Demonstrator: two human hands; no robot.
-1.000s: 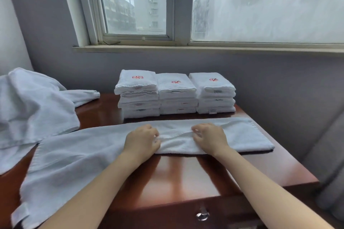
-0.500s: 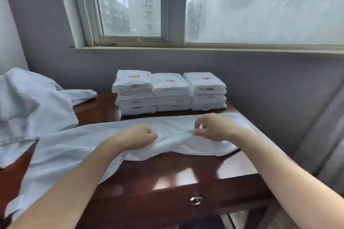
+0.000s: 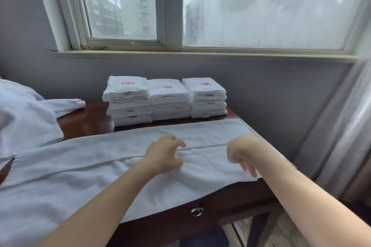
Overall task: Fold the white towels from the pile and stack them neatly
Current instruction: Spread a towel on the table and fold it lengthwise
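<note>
Head view: a long white towel [image 3: 80, 182] lies lengthwise across the dark wooden bench [image 3: 86, 120], its left part hanging over the near edge.
Fold line: a hem runs along the towel from the left side to between the two hands.
Left hand [image 3: 163, 154]: rests on the middle of the towel, fingers loosely curled, tips at the hem, gripping nothing that shows.
Right hand [image 3: 241, 152]: wrist bent, fingers pointing down at the towel's near right edge; blurred, so I cannot tell whether they pinch the cloth.
Folded stacks: three neat stacks stand side by side at the back of the bench, left stack [image 3: 128, 102], middle stack [image 3: 169, 100], right stack [image 3: 205, 98], each with a red mark on top.
Pile [image 3: 24, 118]: loose white towels heaped at the left, just beside the spread towel.
Drawer knob [image 3: 197, 211]: metal, on the bench front below the towel.
Window [image 3: 261, 5]: behind the stacks, above a sill [image 3: 200, 54].
Curtain [image 3: 341, 126]: hangs at the right.
</note>
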